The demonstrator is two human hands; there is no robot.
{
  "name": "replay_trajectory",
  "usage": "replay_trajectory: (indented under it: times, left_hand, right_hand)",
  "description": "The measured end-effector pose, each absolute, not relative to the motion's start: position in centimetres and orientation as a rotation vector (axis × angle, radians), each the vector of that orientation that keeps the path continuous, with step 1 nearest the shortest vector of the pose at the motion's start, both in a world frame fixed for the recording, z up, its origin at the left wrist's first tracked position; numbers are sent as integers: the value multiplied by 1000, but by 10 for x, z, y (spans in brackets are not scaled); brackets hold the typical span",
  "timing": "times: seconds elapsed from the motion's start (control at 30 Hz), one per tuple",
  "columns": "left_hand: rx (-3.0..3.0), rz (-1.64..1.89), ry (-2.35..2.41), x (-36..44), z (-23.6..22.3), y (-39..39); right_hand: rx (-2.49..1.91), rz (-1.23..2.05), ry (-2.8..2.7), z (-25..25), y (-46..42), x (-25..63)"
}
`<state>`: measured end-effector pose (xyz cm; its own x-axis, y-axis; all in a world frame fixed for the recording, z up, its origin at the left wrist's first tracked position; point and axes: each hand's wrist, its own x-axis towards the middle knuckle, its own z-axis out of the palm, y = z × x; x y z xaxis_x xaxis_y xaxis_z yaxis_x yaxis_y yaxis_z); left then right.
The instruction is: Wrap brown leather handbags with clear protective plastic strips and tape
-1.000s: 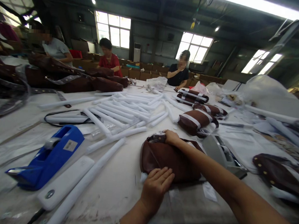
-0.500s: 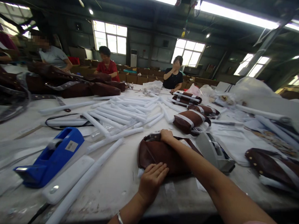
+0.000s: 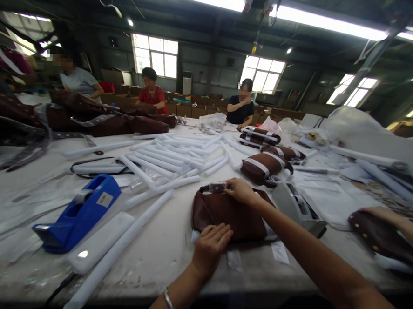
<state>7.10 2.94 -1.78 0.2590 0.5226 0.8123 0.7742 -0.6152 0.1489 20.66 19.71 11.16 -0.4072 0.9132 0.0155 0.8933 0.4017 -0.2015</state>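
Observation:
A brown leather bag point(image 3: 237, 219) lies on the worktable in front of me. My left hand point(image 3: 212, 246) rests flat on its lower front, fingers stretched out side by side. At the top edge my right hand point(image 3: 242, 191) has its fingers closed on the bag's strap point(image 3: 217, 187), beside a part that looks wrapped in clear film. A white roll point(image 3: 195, 236) sticks out at the bag's lower left corner. Just right of the bag stands a grey tape dispenser point(image 3: 296, 209), partly behind my right forearm.
To the left are a blue tape dispenser point(image 3: 78, 214), a white corded device point(image 3: 101, 241) and many white rolls point(image 3: 157, 158). Wrapped brown bags point(image 3: 263, 166) lie beyond. At right, another person's hand point(image 3: 381, 214) touches a studded bag point(image 3: 379, 235). Several people sit or stand across the table.
My right hand has shifted slightly along the top edge, now pinching the strap. My left hand stays put. Another person's arm has come in at the right over the studded bag.

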Motion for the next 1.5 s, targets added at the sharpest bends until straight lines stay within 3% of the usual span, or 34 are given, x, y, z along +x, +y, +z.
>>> replay_trajectory:
  times: [0.1,0.27,0.37,0.5,0.6,0.77,0.87,1.07,1.3,1.5]
  left_hand:
    - [-2256,-1319,-1191,71,-17,29]
    - [-2259,-1340,-1186,71,-15,29]
    - [-2262,-1353,-1178,71,-15,30]
    - [-2255,-1350,-1187,71,-16,30]
    - [-2260,-1348,-1184,71,-16,30]
    - [-2253,-1354,-1173,71,-14,30]
    - [-2252,-1339,-1175,71,-16,29]
    - [-2225,-1270,-1274,70,-19,27]
    - [-2315,-1297,-1188,69,-15,28]
    - [-2257,-1317,-1140,68,-14,29]
  right_hand:
    - [-1385,365,-2410,116,174,210]
    - [-952,990,-1847,111,155,225]
    - [-1081,821,-1684,104,158,241]
    - [-1095,519,-2137,95,162,250]
    - [-990,437,-2388,89,166,241]
    - [-924,402,-2359,90,174,212]
    - [-753,458,-2312,103,154,202]
    - [-496,981,-2382,129,91,224]
    - [-1062,375,-2157,93,133,248]
    - [-1027,316,-2486,82,182,218]
